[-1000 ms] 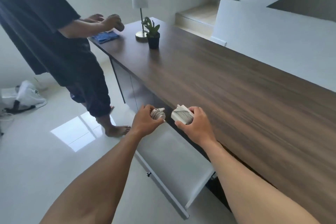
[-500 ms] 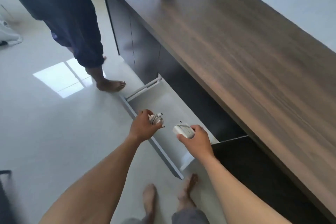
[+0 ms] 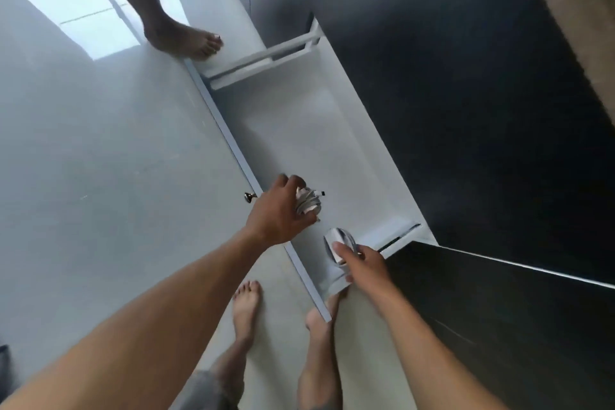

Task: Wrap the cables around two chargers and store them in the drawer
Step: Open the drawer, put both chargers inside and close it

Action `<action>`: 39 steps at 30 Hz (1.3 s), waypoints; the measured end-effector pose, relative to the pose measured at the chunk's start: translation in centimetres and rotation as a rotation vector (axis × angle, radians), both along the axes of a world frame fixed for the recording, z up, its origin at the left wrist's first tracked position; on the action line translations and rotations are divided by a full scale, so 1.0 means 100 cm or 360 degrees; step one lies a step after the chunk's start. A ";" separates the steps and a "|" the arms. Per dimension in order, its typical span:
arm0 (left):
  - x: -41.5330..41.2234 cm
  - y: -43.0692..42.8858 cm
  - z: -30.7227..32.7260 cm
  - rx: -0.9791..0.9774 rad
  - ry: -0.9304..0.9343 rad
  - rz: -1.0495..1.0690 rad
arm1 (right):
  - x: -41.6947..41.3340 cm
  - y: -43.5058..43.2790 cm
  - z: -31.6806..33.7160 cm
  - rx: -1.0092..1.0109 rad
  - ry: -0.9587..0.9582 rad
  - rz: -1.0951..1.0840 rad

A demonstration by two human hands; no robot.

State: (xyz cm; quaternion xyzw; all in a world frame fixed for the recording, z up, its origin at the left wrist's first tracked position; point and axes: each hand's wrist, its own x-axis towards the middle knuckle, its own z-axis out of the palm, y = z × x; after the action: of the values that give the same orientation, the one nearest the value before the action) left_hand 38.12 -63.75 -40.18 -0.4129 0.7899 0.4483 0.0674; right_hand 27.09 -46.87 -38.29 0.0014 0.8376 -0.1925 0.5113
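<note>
- I am holding one wrapped charger (image 3: 308, 205) in my left hand (image 3: 279, 214), fingers curled around its cable coils, and it is hanging just inside the front lip of the open drawer (image 3: 362, 156), above the bare floor of it.
- I am holding the other charger (image 3: 339, 245) in my right hand (image 3: 367, 265), thumb pressing on top and fingers underneath, above the near end of the drawer, close to its end wall.
- The drawer's long axis is running from my feet away toward the other person's foot (image 3: 186, 38); both bundles are sitting over its near half, the left one farther along.
- The left bundle's windings are running roughly across the drawer, with a dark cable tip poking out toward the cabinet (image 3: 466, 110).
- The right bundle is blurred; I cannot tell which way it points.
- I am judging that neither hand is nearer: each one only needs to go straight down and let go.
</note>
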 end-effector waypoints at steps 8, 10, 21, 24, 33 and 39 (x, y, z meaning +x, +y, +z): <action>-0.075 -0.039 -0.103 -0.0092 -0.0205 -0.0292 | -0.044 -0.022 -0.092 -0.0096 0.0062 0.0086; -0.083 -0.044 -0.123 -0.0094 -0.0241 -0.0313 | -0.050 -0.027 -0.112 -0.0088 0.0181 0.0157; -0.097 -0.054 -0.178 -0.0018 -0.0300 -0.0490 | -0.048 -0.033 -0.188 -0.0156 0.0766 0.0432; -0.096 -0.053 -0.177 -0.0018 -0.0291 -0.0511 | -0.046 -0.032 -0.190 -0.0205 0.0723 0.0408; -0.076 -0.055 -0.152 -0.0085 -0.0490 -0.0544 | -0.043 -0.032 -0.161 -0.0196 0.0682 0.0276; -0.066 -0.063 -0.127 -0.0326 -0.0593 -0.0513 | -0.013 -0.044 -0.137 -0.0416 0.0908 -0.0081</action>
State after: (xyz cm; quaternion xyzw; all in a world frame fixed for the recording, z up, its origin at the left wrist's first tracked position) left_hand 31.56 -70.03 -52.91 -0.3619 0.8607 0.2659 0.2400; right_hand 25.76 -51.23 -51.95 -0.0974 0.9151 -0.3041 0.2464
